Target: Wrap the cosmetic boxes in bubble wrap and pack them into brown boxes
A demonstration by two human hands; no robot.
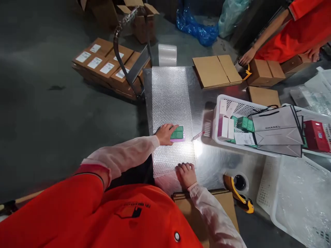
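A long sheet of bubble wrap (170,93) lies down the metal table. On it rests a small stack of green boxes (177,132) on top of a flat purple box (181,140). My left hand (165,133) grips the stack from its left side, fingers over the green boxes' edge. Closer to my body, my right hand (187,175) lies on the near part of the bubble wrap, fingers slightly apart and a little bent. A thin pen-like cutter (198,135) sits at the wrap's right edge, beyond my right hand.
Right of the wrap, a white basket (215,119) holds boxes and a paper bag (276,124). A yellow tape dispenser (234,187) stands near right, by flat cardboard (227,206). Folded cartons (214,70) lie at the back; a co-worker's hand (247,57) works beyond. Left stands a loaded trolley (137,65).
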